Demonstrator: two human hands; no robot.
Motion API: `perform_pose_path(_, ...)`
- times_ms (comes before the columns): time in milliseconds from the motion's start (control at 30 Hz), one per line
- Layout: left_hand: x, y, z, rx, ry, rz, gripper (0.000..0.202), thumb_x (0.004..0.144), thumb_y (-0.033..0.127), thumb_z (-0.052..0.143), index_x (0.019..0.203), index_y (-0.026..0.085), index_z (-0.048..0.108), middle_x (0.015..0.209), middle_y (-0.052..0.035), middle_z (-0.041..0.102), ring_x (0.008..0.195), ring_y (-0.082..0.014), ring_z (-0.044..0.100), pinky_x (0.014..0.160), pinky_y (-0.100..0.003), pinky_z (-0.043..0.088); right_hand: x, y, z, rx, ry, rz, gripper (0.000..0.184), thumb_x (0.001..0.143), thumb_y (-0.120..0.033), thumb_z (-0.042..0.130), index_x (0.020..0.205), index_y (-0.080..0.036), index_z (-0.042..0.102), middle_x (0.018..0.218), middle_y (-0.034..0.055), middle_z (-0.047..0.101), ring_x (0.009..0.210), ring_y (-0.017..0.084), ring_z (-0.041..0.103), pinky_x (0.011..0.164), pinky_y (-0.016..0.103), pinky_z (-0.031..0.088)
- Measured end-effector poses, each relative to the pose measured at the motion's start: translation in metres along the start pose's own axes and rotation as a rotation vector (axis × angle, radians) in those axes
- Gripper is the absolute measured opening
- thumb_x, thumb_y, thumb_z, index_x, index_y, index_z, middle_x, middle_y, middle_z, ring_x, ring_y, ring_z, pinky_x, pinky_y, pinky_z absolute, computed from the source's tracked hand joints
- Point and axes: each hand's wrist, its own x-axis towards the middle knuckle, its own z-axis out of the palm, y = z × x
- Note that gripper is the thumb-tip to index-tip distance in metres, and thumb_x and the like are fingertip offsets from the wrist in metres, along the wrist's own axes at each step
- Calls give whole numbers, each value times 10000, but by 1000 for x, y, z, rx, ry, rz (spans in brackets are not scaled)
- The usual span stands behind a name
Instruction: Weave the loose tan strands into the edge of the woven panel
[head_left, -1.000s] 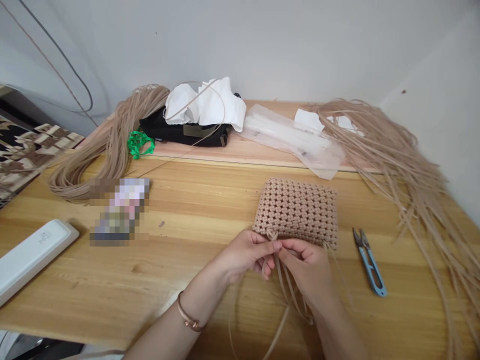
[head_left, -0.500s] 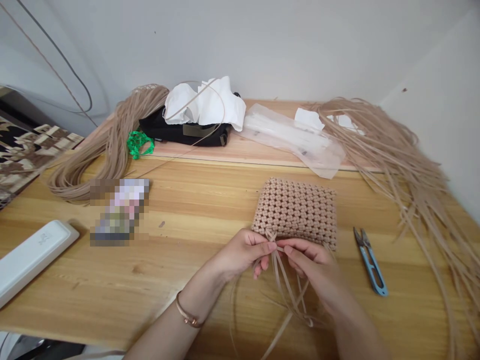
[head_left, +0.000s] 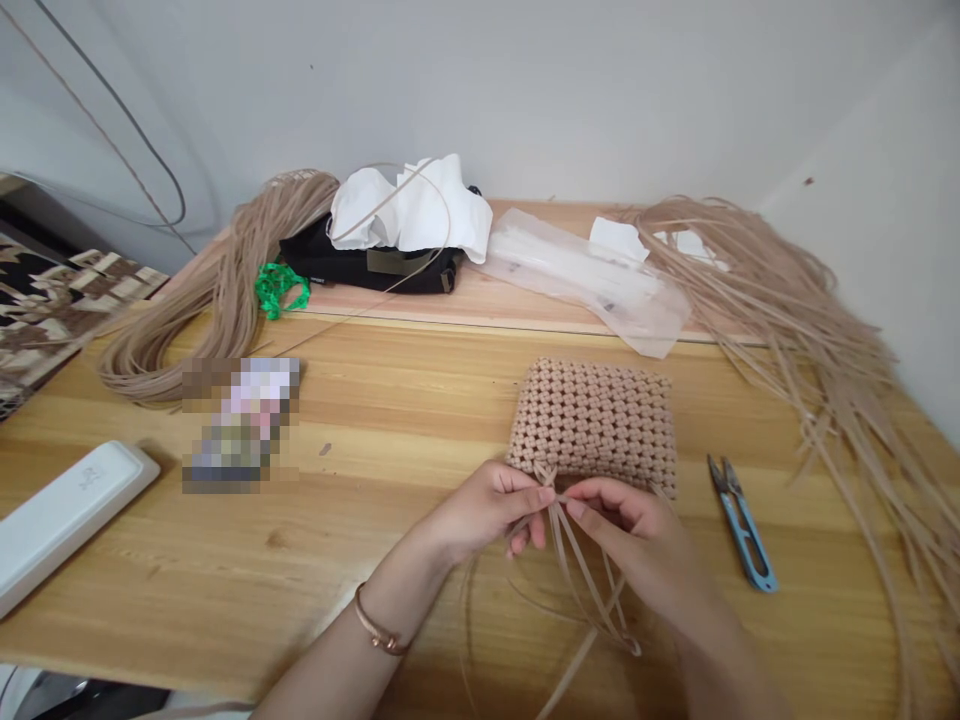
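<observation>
A tan woven piece (head_left: 596, 420) with an open, knotted pattern lies on the wooden table, its near edge at my fingers. Several flat tan strips (head_left: 581, 565) trail from that edge toward me. My left hand (head_left: 517, 505) pinches the strips between thumb and forefinger close to the weave. Just to the right, the thumb and forefinger of my right hand (head_left: 619, 520) pinch one strip. Both fingertips are close together at the crossing of the strips. The lower fingers of my right hand are partly hidden.
Blue-handled thread snips (head_left: 742, 525) lie to the right. Bundles of tan strips (head_left: 795, 290) spread at the right and left. At the back are a black bag (head_left: 367, 262), white paper and a plastic bag (head_left: 592, 280). A blurred flat object (head_left: 247, 420) and a white case (head_left: 79, 515) lie left.
The hands stay nearly in place, still pinching. My right hand has shifted slightly at the strips, and the loose ends below have swung a little to the right.
</observation>
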Motion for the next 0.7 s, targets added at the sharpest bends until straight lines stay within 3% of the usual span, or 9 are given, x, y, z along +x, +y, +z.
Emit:
perform_pose_path(533,-3,5,0,144,-23,45,364,757,390,572,531,107,537,475,10,533,353,-36,435,361,-155,336,-2,-3,6,-93,160,-17,184,778,-355,528,803,-196,618,759,19,652,698,176,582,614,265,451)
perform_pose_path(700,-4,5,-1,159,-1,49,365,755,395,571,531,110,531,471,10,526,352,-39,428,360,-157,324,-5,-3,6,-227,206,-130,170,803,-330,503,816,-212,625,822,31,653,751,189,591,656,290,453)
